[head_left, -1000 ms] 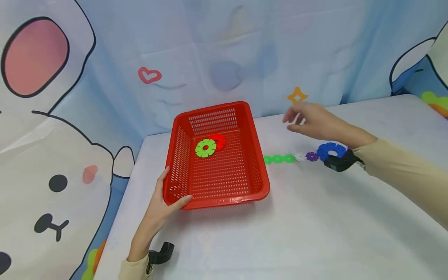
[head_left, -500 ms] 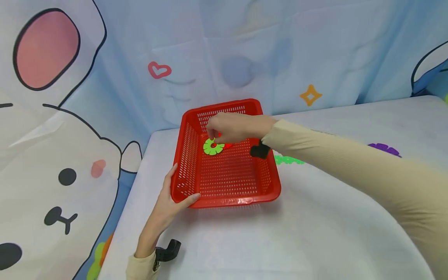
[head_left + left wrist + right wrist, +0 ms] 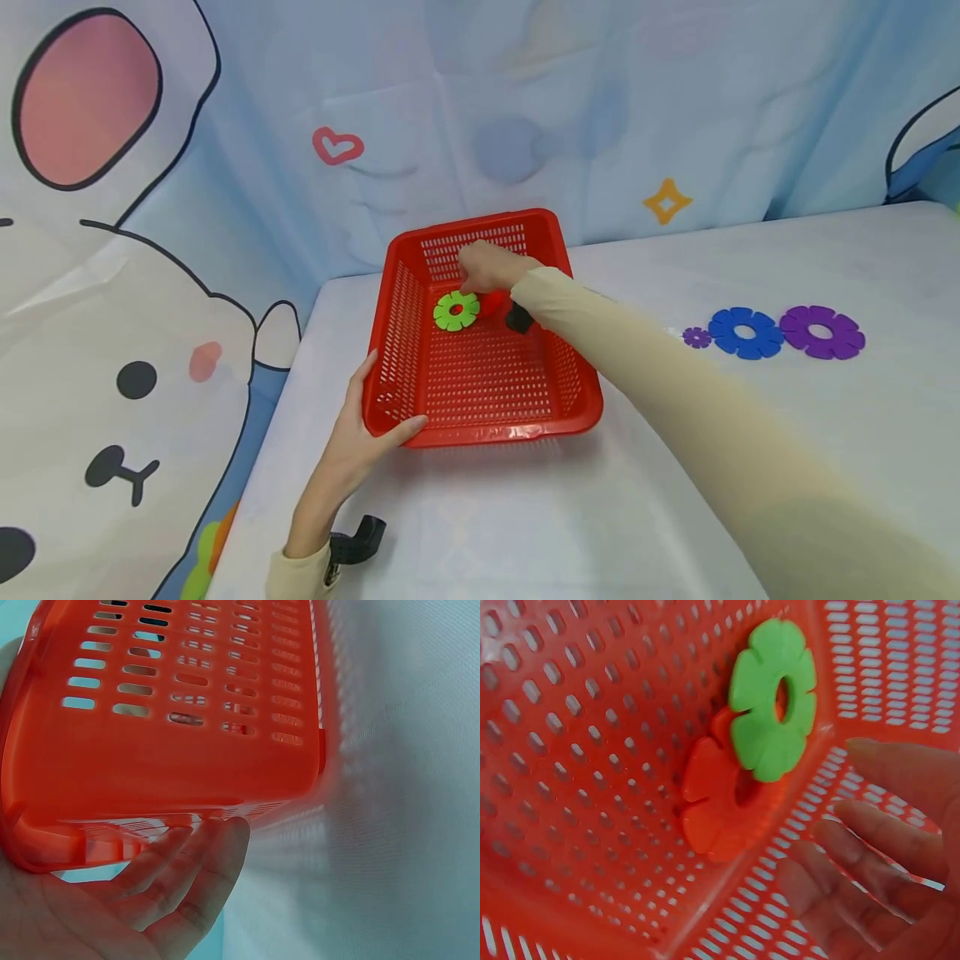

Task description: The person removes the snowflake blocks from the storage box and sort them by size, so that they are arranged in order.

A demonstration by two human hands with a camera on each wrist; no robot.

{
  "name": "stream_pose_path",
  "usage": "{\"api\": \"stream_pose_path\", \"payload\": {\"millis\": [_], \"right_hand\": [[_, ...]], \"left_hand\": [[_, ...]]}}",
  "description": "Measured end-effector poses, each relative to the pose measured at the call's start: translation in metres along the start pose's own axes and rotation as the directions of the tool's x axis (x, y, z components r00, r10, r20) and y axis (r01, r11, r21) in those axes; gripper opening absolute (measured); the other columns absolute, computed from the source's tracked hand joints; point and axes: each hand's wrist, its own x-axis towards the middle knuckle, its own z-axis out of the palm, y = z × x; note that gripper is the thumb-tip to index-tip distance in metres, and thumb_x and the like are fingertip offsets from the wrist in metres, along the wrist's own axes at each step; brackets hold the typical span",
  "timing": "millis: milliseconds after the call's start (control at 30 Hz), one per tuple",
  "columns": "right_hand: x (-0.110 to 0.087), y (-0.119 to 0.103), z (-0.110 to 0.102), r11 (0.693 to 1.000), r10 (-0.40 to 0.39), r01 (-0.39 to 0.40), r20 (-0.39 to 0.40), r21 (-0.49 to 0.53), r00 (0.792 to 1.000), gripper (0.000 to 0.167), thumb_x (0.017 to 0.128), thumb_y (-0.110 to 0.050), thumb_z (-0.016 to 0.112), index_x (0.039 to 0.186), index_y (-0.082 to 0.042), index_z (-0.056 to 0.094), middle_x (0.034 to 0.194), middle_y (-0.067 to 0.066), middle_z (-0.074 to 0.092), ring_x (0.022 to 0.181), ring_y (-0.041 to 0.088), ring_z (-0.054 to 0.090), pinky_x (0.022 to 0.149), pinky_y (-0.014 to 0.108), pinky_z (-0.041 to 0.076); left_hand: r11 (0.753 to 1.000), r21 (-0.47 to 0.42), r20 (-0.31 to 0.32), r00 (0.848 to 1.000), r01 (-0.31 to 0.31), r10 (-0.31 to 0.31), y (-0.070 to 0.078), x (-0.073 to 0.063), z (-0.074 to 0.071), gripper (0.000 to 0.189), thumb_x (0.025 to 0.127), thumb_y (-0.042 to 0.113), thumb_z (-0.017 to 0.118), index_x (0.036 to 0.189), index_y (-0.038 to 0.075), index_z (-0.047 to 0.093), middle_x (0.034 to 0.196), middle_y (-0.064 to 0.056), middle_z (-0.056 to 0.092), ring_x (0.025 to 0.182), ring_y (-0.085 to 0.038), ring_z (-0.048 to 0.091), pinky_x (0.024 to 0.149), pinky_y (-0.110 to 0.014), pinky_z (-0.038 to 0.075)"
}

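Observation:
My left hand (image 3: 354, 442) grips the near left corner of a red plastic basket (image 3: 491, 433), thumb over the rim. In the left wrist view its fingers (image 3: 217, 870) lie against the outside wall. Over the basket's far part, my right hand (image 3: 491, 265) reaches in. The right wrist view shows that hand (image 3: 889, 855) with loosely bent fingers and nothing in them. Close by, a light green flower-shaped disc (image 3: 769, 742) partly overlaps a red flower-shaped disc (image 3: 712, 806). The green disc (image 3: 447, 321) is plain in the head view, but the red one is partly hidden.
Right of the basket on the white table (image 3: 675, 517) lie a large purple disc (image 3: 846, 342), a blue disc (image 3: 727, 342) and a small purple one (image 3: 697, 337) in a row. A white piece beside them is mostly behind my right sleeve. A printed curtain (image 3: 450, 108) stands behind.
My right hand has moved left from above the row of discs into the basket. Its sleeve now covers the small green pieces. The left hand keeps its grip on the basket.

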Motion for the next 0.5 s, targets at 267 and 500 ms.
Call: {"api": "stream_pose_path", "payload": {"millis": [267,500], "right_hand": [[0.009,0.003,0.016,0.999,0.038,-0.039,0.028,0.031,0.999,0.028,0.096,-0.016,0.078,0.084,-0.009,0.054,0.074,0.002,0.046,0.069,0.015,0.04,0.066,0.028,0.037],[0.011,0.005,0.022,0.994,0.072,-0.074,0.03,0.077,0.997,0.043,0.096,-0.013,0.076,0.064,-0.012,0.048,0.059,-0.003,0.029,0.058,0.013,0.022,0.06,0.028,0.029]], "left_hand": [[1.0,-0.006,0.006,1.0,-0.018,0.018,0.004,-0.002,0.001,0.107,0.088,0.035,0.083,0.168,0.027,0.012,0.164,-0.012,0.03,0.145,-0.036,0.037,0.108,-0.056,0.05],[1.0,-0.007,0.012,1.0,-0.018,0.019,0.004,-0.003,0.002,0.106,0.088,0.034,0.083,0.168,0.027,0.012,0.165,-0.012,0.028,0.146,-0.036,0.036,0.107,-0.055,0.051]]}}
